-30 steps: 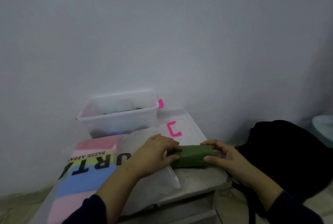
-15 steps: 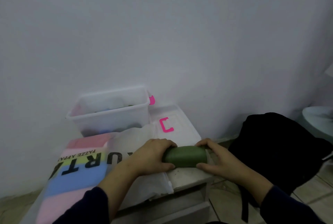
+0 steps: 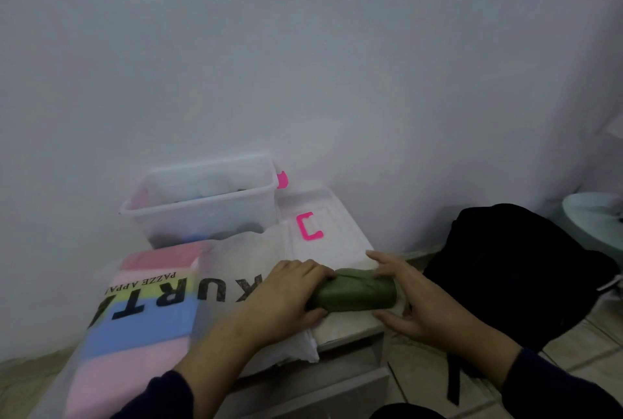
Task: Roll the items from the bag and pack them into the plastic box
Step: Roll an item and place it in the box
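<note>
A rolled green cloth [image 3: 355,294] lies on the small table near its front right corner. My left hand [image 3: 286,297] grips its left end and my right hand [image 3: 408,300] cups its right end, fingers curled over the roll. Behind, against the wall, stands the clear plastic box [image 3: 202,206] with several rolled items dimly visible inside. The black bag [image 3: 515,270] sits on the floor to the right of the table.
A translucent plastic packet [image 3: 148,310] with coloured stripes and black letters covers the table's left part. The box's white lid [image 3: 323,226] with a pink clasp lies flat behind the roll. A pale round object [image 3: 593,216] sits far right. Tiled floor lies below.
The green cloth has gone from a flatter bundle to a tight round roll under both hands. The view has shifted slightly; the hands stay on the roll's ends.
</note>
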